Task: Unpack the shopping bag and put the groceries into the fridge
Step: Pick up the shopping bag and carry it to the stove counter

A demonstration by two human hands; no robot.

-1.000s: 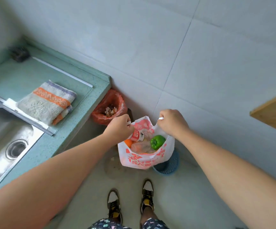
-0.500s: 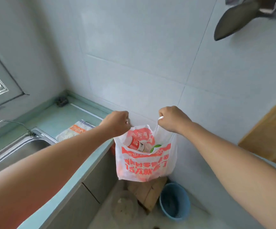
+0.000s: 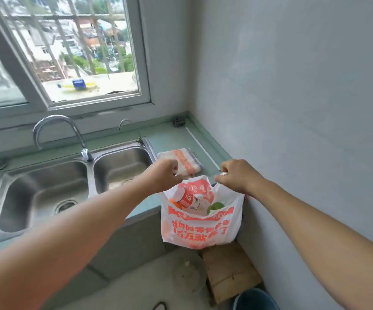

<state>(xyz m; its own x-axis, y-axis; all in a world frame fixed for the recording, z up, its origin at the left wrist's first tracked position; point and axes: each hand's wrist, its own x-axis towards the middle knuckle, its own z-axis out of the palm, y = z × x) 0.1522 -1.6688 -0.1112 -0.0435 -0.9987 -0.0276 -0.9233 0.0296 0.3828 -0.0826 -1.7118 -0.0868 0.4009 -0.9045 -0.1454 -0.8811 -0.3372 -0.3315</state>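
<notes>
You've raised white-orange plastic shopping bag (image 3: 200, 229) level with green countertop (image 3: 172, 139), just ahead-left; left hand (image 3: 163, 175), right hand (image 3: 237, 175) each clench handle.

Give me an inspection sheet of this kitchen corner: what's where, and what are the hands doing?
Surface: green countertop with a double steel sink.
Job's things: white and orange shopping bag hangs open in front of the counter's edge; inside, a red-labelled bottle, something green, something orange. No fridge in view.
Clutter: folded striped towel on the counter; wooden board and blue bucket on the floor.
Hands: left hand and right hand each grip a bag handle.
Cables: nothing seen for certain; a dark loop on the floor, too small to tell.
Surroundings: barred window, tall tap, grey tiled wall.
</notes>
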